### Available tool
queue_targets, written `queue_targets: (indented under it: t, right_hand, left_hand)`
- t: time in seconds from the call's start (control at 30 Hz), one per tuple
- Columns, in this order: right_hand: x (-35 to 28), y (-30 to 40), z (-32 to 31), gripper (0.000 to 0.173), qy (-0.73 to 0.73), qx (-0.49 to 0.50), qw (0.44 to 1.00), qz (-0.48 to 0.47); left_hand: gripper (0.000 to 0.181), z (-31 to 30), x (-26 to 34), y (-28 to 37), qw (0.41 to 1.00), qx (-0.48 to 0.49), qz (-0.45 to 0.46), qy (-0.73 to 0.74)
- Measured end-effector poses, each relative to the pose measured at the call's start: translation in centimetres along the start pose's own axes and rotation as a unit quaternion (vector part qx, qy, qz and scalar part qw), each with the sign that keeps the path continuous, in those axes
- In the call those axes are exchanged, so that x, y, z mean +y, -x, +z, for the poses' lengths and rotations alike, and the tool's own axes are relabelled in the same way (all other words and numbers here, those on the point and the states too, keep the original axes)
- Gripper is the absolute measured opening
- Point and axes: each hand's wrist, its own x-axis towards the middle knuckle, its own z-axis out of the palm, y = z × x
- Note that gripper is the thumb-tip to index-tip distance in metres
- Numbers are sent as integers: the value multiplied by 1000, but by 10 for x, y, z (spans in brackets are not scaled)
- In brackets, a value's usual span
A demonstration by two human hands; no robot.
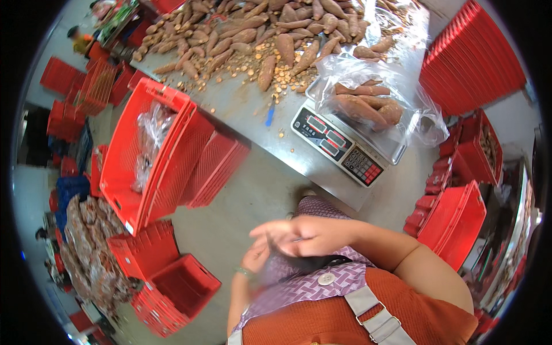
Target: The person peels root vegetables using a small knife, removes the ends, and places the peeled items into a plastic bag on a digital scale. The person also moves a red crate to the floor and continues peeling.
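In front of my patterned apron, my right hand (pixel 308 235) reaches across to the left, its fingers stretched out and blurred. Close beside it is my left hand (pixel 258 253), with a green bangle on the wrist; the two overlap in the view. A dark, blurred item (pixel 312 262) lies beneath my right hand, and whether either hand grips it is unclear. Beyond them, a digital scale (pixel 336 144) sits at the steel table's (pixel 241 101) near corner. On its pan rests a clear plastic bag (pixel 424 116) containing several sweet potatoes (pixel 360 110).
Loose sweet potatoes (pixel 246 36) heap the table's far side, with cut slices (pixel 282 75) and a blue-handled knife (pixel 270 114) nearer. Left stands a red crate stack (pixel 172 151), its top crate holding bagged produce (pixel 151 142). More red crates (pixel 472 58) rise right. Another person (pixel 81 43) is far left.
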Motion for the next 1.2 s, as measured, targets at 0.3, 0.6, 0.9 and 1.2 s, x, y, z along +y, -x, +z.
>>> queue_targets:
  t: [0.3, 0.6, 0.9, 1.2]
  right_hand:
    - [-86, -91, 4, 82, -401, -295, 835, -234]
    - [-166, -141, -23, 89, -523, -413, 735, -121]
    - [-160, -168, -51, 94, -549, -390, 698, -244]
    - [-139, -150, -121, 88, -338, 38, 880, -332]
  left_hand:
    - [35, -83, 29, -54, 987, 2, -10, -162]
    - [36, -174, 64, -94, 959, 51, 3, -279]
    - [36, -213, 110, -201, 943, -42, 158, -289]
    - [36, -272, 157, -327, 942, -48, 214, -253]
